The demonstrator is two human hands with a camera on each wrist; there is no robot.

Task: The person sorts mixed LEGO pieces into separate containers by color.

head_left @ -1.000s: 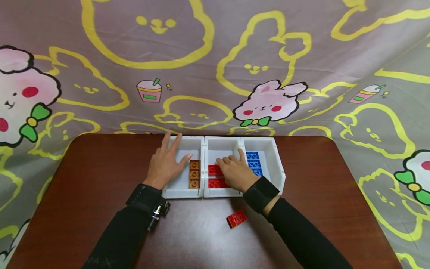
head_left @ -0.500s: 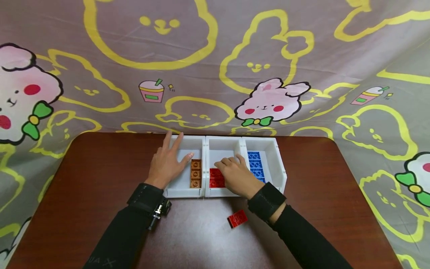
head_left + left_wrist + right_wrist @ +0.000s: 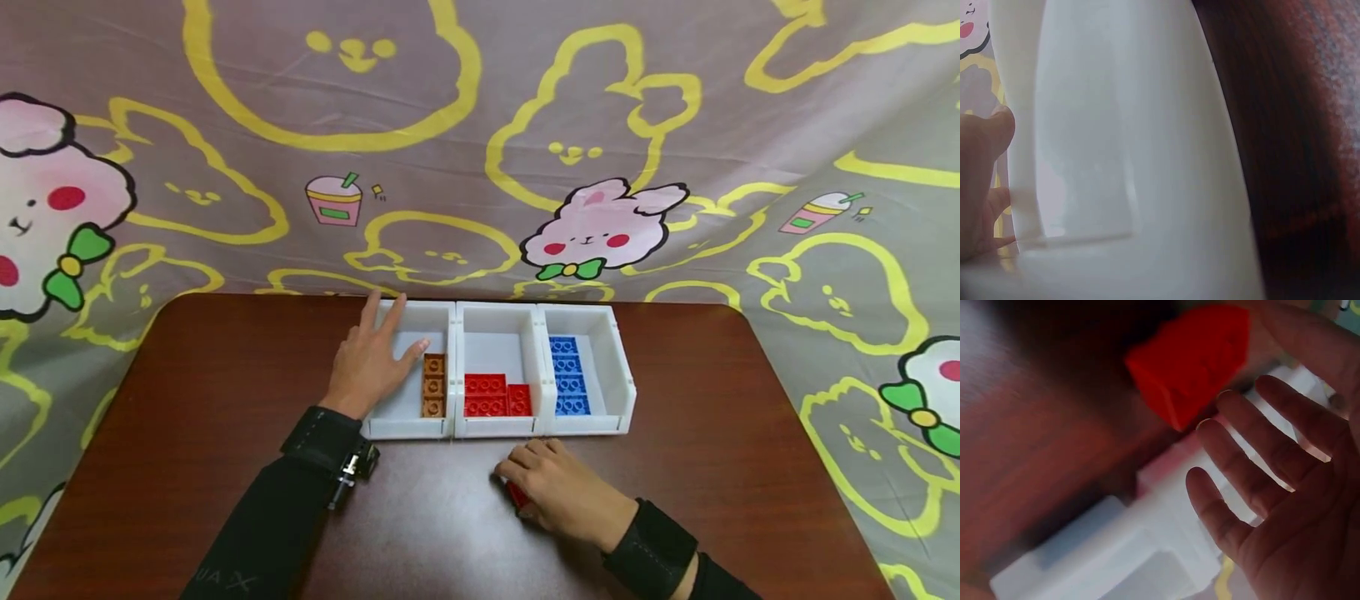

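Right hand (image 3: pixel 558 493) is down on the loose red brick (image 3: pixel 517 495) just in front of the white tray (image 3: pixel 497 427), fingers relaxed over it; left hand (image 3: pixel 369 361) lies flat, fingers spread, on the tray's left end.

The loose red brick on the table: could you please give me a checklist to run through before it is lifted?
1. Right hand over the red brick: ok.
2. Firm pinch on the brick: cannot tell; the right wrist view shows the fingers spread beside it.
3. Left hand rests on the white tray: ok.
4. Free floor in the middle compartment behind the red bricks: ok.
5. Brown bricks and blue bricks in their own compartments: ok.
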